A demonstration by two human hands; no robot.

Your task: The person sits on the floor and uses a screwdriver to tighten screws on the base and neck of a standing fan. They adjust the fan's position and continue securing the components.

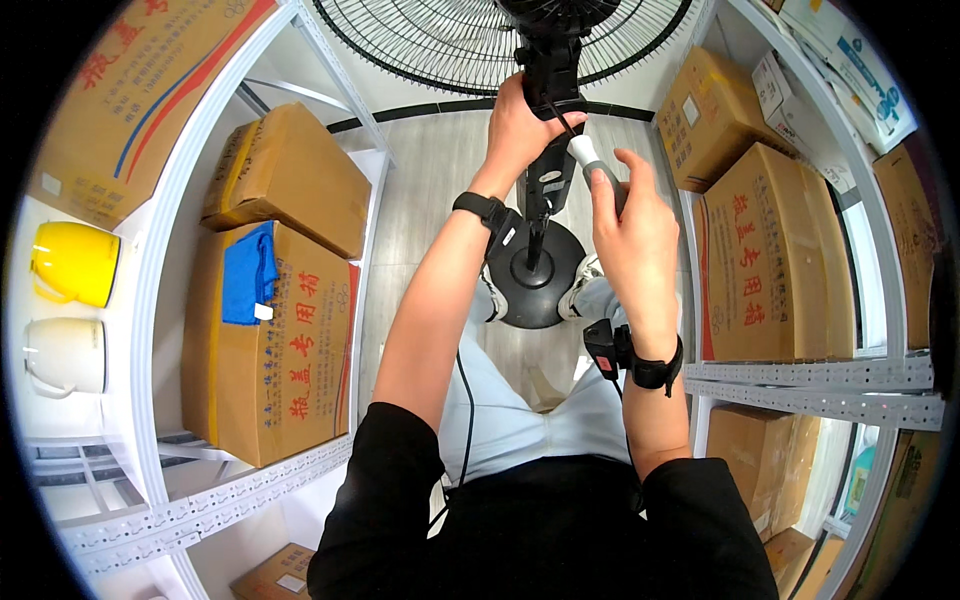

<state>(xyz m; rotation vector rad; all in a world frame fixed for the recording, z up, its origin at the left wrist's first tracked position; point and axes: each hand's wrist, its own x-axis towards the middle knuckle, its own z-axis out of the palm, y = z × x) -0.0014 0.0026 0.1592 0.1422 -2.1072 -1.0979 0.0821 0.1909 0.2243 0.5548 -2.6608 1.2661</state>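
A black standing fan [552,70] rises in front of me, its wire grille [425,45] at the far edge. My left hand [518,130] is closed around the fan's neck below the motor, its thumb lying across the front. In my right hand [640,222] is a screwdriver [596,168] with a white and grey handle. Its dark shaft points up and left toward the neck, close to my left thumb; whether the tip sits in a screw I cannot tell. The right index finger is raised off the handle. Below, the round black base [536,285] stands between my feet.
White metal shelves [150,330] flank me on the left and the right [800,392]. Cardboard boxes [290,350] fill them, one with a blue cloth [248,275] on top. A yellow mug [75,263] and a white mug [65,355] stand at far left. Grey floor [420,165] surrounds the base.
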